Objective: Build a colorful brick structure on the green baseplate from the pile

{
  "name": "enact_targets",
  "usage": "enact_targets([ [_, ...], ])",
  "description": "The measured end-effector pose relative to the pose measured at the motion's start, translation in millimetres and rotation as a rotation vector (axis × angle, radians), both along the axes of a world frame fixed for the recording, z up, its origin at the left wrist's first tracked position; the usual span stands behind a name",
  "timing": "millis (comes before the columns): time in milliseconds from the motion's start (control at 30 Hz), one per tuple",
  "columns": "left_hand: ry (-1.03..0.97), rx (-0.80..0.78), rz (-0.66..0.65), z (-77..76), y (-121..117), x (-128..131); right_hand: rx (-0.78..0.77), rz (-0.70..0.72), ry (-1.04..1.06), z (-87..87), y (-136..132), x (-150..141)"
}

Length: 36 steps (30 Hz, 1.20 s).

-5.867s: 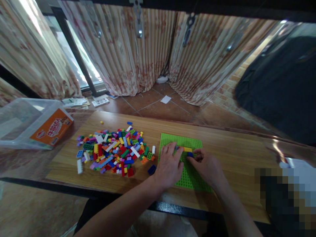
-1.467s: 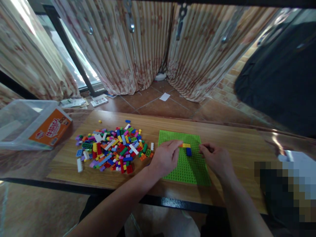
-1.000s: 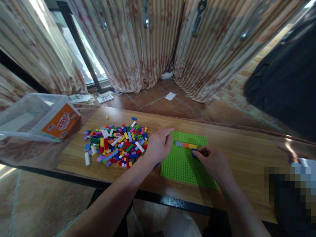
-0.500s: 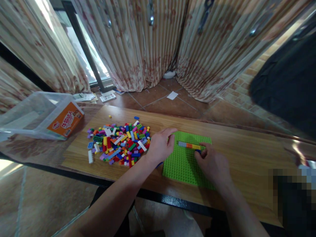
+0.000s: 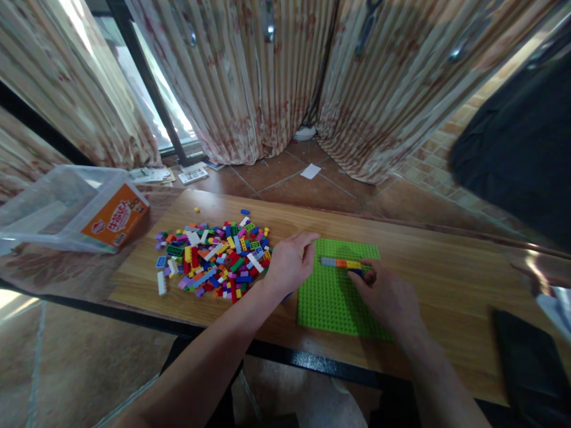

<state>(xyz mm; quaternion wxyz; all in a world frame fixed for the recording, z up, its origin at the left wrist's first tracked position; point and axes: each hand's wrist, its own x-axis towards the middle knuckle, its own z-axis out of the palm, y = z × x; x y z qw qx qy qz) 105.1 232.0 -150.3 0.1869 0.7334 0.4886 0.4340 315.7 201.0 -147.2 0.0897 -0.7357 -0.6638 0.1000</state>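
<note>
A green studded baseplate (image 5: 332, 303) lies flat on the wooden table. Near its far edge is a short row of bricks (image 5: 341, 263), grey at the left, then orange and yellow. My right hand (image 5: 386, 294) is over the plate's right side, thumb and fingers pinched around a small dark blue brick (image 5: 357, 272) just below the yellow end of the row. Part of that brick is hidden by the fingers. My left hand (image 5: 289, 264) is at the plate's left edge, between it and the brick pile, with thumb and fingers apart and nothing visible in it.
Left of the plate spreads a pile of loose coloured bricks (image 5: 216, 258). A clear plastic bin (image 5: 66, 229) with an orange label stands at the far left. On the right lie a black flat object (image 5: 526, 362) and the bare wooden tabletop (image 5: 446, 285).
The baseplate has turned slightly under my hands. Both hands stay almost in place, the right still pinching the blue brick. The whole view has shifted a little.
</note>
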Motion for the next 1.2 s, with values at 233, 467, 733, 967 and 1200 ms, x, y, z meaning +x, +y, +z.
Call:
enact_targets([
  [233,0.0,-0.007,-0.007,1.5,-1.0,0.4,0.003,0.01,0.012,-0.8,0.6,-0.6],
  [467,0.002,-0.009,-0.018,0.2,-0.8,0.7,0.014,0.013,0.039,-3.1,2.2,0.1],
  [733,0.016,-0.036,-0.031,-0.3,-1.9,2.3,0.049,0.034,0.023,-6.4,2.3,1.8],
  [967,0.082,-0.07,-0.063,-0.9,-3.5,3.5,0.078,0.051,0.079,-9.5,3.3,6.5],
  [1200,0.235,0.002,-0.253,-4.5,-6.4,7.1,-0.038,-0.016,0.457,-4.7,12.9,24.2],
])
